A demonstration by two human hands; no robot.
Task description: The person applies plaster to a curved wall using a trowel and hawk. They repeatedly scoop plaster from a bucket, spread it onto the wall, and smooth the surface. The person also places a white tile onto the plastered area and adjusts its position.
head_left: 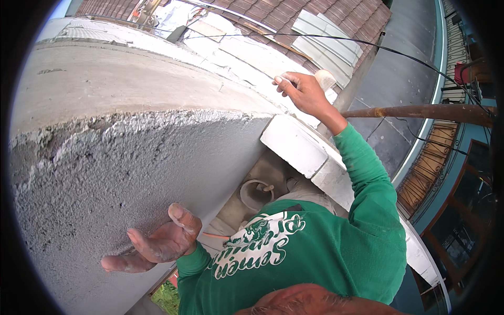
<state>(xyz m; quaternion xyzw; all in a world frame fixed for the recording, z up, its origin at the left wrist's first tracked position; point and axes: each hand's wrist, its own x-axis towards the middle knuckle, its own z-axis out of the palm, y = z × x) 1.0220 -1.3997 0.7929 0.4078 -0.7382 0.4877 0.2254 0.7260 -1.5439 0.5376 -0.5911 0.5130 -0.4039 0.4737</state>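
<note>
My left hand (163, 239) is held palm up beside the grey rendered wall (131, 168), with its fingers spread and nothing in it. Pale dust marks its fingertips. Over the white block ledge (294, 144), my right hand (304, 94) is raised with the fingers curled in toward the thumb. What they hold, if anything, is too small to make out. Just behind that hand shows a round pale object (325, 79), partly covered. Down by my legs stands a round bucket (256, 194) with a short handle sticking out of it.
The wall's broad flat top (131, 86) has a rough, crumbly edge. A rusty pipe (420, 112) reaches in from the right, and a black cable (336, 38) crosses above. Beyond are a tiled roof (283, 16), pale sheets (325, 44) and a grey roof (404, 68).
</note>
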